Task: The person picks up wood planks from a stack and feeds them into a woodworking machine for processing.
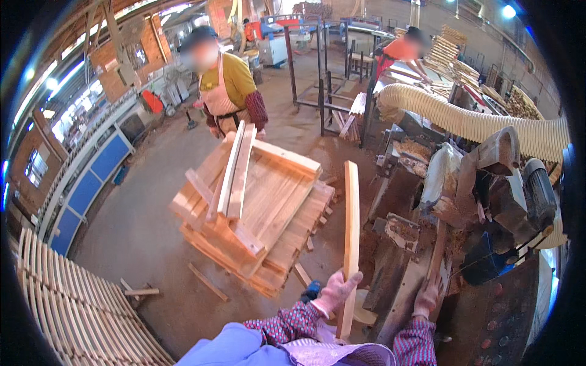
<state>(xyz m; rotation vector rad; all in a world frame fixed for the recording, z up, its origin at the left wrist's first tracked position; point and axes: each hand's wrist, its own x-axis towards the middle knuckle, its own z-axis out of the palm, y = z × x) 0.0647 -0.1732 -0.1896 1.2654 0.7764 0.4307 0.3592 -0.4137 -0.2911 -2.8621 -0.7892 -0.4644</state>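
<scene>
My left hand [337, 294], in a pinkish work glove, is closed around the lower part of a long pale wooden strip [351, 213] that stands nearly upright. To the right, my gloved right hand [426, 299] is at the near end of a darker wooden strip [437, 253], its fingers closed on it. That strip lies along the metal bed [403, 293] of a woodworking machine [445, 177], its far end reaching under the machine's dusty housing. Part of the right hand's grip is hidden.
Ahead stands a stack of wooden panels [274, 210] with loose strips [238, 171] on top. A co-worker [229, 91] stands behind it; another person [397, 55] bends over boards farther back. A ribbed hose [470, 116] crosses above the machine. Rows of slats [79, 299] lie at lower left.
</scene>
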